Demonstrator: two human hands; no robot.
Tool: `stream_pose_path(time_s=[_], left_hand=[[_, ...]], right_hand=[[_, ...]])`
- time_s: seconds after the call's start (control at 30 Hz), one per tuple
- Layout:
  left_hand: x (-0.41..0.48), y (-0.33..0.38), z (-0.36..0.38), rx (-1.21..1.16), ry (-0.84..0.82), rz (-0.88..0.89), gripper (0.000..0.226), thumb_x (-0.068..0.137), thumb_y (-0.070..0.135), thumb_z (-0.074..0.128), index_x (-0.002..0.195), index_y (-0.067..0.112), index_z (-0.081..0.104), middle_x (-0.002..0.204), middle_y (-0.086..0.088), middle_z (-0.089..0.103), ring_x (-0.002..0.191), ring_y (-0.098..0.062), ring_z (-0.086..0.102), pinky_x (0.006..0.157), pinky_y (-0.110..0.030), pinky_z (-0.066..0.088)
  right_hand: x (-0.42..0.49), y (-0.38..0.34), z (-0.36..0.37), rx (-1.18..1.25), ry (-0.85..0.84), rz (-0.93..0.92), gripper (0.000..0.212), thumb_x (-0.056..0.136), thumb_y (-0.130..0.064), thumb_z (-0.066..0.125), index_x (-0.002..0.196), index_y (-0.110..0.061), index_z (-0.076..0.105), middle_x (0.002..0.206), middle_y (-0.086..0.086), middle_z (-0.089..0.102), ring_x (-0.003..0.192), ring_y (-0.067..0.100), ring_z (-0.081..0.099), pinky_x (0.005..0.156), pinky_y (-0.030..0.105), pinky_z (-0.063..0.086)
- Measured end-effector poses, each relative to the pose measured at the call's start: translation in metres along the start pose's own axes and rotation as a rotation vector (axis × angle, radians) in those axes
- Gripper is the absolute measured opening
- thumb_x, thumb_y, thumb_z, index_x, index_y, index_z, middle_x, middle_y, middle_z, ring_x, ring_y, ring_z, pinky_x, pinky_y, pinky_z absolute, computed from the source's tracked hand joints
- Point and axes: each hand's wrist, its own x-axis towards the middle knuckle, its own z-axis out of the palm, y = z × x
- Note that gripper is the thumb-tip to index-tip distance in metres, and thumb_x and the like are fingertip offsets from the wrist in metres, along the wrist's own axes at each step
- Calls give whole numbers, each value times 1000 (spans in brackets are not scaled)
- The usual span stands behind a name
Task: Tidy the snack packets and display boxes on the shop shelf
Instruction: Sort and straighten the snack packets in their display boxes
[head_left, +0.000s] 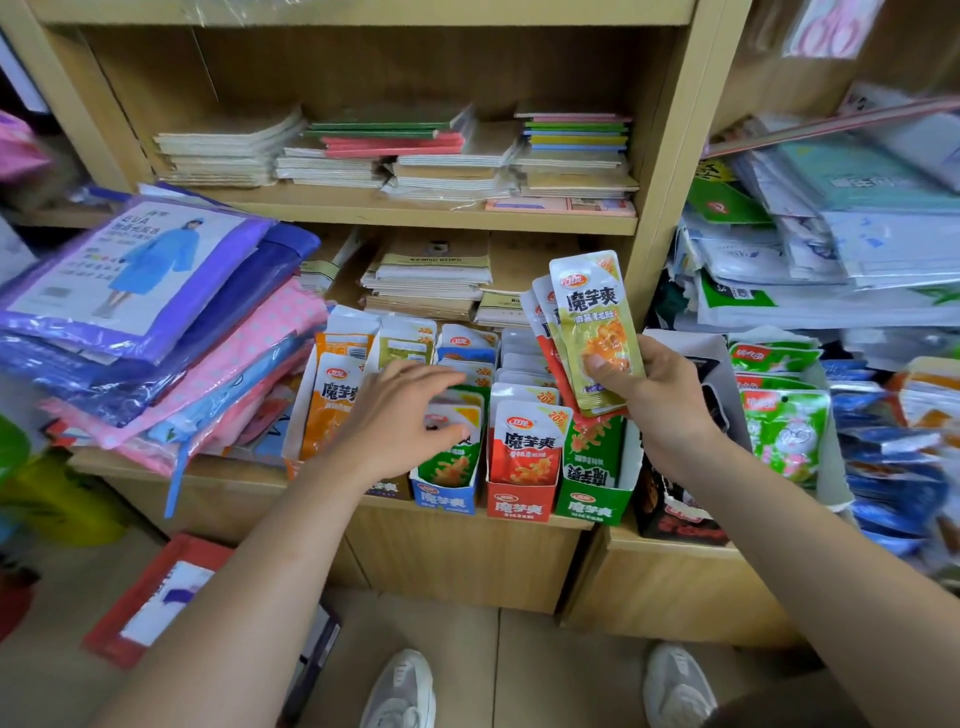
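- The right hand (649, 387) is raised in front of the shelf and grips a fan of snack packets (592, 322), with the thumb pressed on the front of the olive-green one and the fingers curled behind
- At least two more packets, red and white, show behind the olive-green one in that fan, which stands upright above the green box (592, 503)
- The left hand (410, 410) reaches over the packets standing in the blue box (444, 496), fingers stretched along their tops and thumb lower, apart from the fingers; whether it pinches a packet cannot be told
- Four display boxes stand side by side at the front edge of the wooden shelf (208, 470): the orange box (304, 415), the blue, the red box (522, 506) and the green
- Each box holds upright packets; those in the red box form a neat row, those in the blue box lean unevenly
- A black box (675, 517) stands just right of the green box, with a batch of bright green packets (784, 431) further right
- Bagged raincoat packs (130, 291) are piled on the shelf's left end
- Stacked notebooks (395, 150) fill the upper shelves
- Two pale shoes (400, 691) show on the floor below
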Motion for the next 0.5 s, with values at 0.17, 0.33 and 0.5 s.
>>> stream_pose_path(time_s=[0.17,0.33,0.5], left_hand=[[16,-1,19,193,-108,-75,68,96,61,48,156,42,23,165,21,18,150,-18,15,115,-48,20],[21,-6,15,181,51,-32,43,90,50,66,131,38,58,141,17,53,133,-16,33,102,-45,27],[10,-15,10,124,64,40,25,88,46,71,109,32,72,140,20,57,133,-13,35,100,-43,26]], right_hand=[[1,2,-5,-27,9,0,27,88,-19,74,113,-11,69,101,4,77,89,23,75,74,37,59],[0,2,-8,-36,12,-2,24,89,-19,74,112,-13,70,101,4,77,90,24,75,77,40,59],[-1,1,-7,-25,-4,7,26,88,-20,75,112,-12,69,101,4,77,91,23,75,78,40,59]])
